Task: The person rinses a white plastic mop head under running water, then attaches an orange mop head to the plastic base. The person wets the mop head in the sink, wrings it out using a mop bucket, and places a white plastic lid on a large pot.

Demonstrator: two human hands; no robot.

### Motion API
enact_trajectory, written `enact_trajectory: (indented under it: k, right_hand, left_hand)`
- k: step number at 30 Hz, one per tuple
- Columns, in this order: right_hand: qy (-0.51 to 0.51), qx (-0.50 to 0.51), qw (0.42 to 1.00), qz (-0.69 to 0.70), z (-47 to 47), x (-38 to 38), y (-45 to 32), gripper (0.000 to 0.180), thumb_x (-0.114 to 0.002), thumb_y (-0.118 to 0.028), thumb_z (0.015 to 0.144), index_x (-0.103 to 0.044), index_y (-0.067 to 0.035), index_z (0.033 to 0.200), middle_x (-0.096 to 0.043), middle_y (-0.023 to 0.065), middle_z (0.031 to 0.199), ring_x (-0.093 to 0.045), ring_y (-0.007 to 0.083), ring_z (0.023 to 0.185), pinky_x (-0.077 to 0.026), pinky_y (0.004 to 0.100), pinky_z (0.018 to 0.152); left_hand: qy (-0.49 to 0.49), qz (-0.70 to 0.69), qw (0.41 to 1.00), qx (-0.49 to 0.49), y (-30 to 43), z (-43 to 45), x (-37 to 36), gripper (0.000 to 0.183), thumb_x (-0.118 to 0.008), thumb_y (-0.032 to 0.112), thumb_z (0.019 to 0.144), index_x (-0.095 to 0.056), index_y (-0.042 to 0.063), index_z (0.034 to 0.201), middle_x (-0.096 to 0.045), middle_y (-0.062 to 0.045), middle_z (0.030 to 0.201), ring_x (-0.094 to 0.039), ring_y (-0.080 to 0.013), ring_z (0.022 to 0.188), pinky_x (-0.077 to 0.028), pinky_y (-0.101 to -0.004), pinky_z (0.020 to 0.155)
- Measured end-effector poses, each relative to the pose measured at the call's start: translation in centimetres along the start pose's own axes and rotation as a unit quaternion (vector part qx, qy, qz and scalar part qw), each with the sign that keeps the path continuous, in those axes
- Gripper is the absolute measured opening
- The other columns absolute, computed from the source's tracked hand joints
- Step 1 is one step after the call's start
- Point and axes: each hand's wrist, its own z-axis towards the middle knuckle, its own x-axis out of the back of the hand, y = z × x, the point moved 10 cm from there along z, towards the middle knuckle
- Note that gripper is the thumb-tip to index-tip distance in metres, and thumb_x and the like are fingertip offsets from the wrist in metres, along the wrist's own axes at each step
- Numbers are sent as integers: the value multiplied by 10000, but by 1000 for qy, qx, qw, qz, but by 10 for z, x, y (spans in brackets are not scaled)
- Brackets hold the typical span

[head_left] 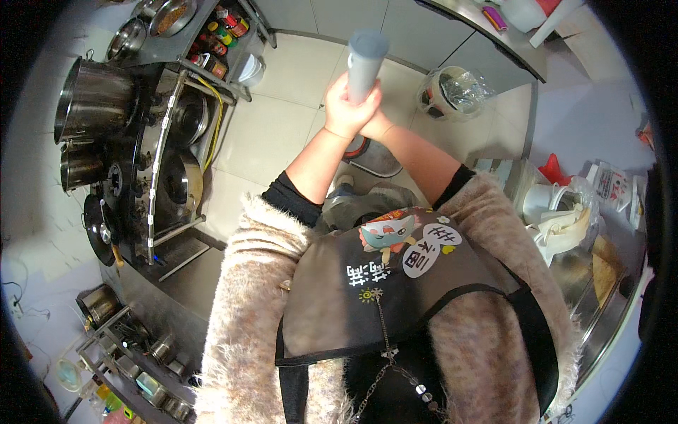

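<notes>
Both my forearms reach forward over the floor, and my hands meet around a grey, translucent cylindrical container [365, 66] with a darker grey top. It stands roughly upright in my grip. My left hand [344, 106] wraps its lower part, with the thumb across the front. Behind it, my right hand [378, 119] presses close to the container's lower end; its fingers are mostly hidden. Below my arms I wear a dark printed apron [381, 275] over a fluffy coat.
A gas stove [143, 159] with large steel pots [98, 100] stands at left, beside a rack of sauce bottles [222, 34]. A lined waste bin [455, 93] is on the tiled floor ahead. A counter [508, 32] runs at upper right; a white container and bags [561, 228] lie at right.
</notes>
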Motion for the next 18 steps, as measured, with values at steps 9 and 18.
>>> enact_trajectory:
  k: [9, 18]
  right_hand:
    - [81, -51, 987, 126, 27, 75, -97, 429, -801, -166, 754, -629, -41, 1126, -693, 91, 1047, -645, 189, 1020, -514, 324, 885]
    - [171, 144, 959, 172, 28, 103, -63, 358, -673, -135, 843, -510, -52, 1151, -569, 56, 1047, -568, 179, 974, -483, 348, 855]
  left_hand:
    - [-160, 40, 986, 17, 63, 47, -25, 203, -707, 172, 862, -599, 27, 770, -592, -15, 606, -553, -83, 533, -428, -238, 488]
    - [-64, 40, 997, -22, 89, 53, -67, 128, -756, 83, 757, -640, 32, 747, -637, -15, 676, -591, -87, 625, -489, -252, 600]
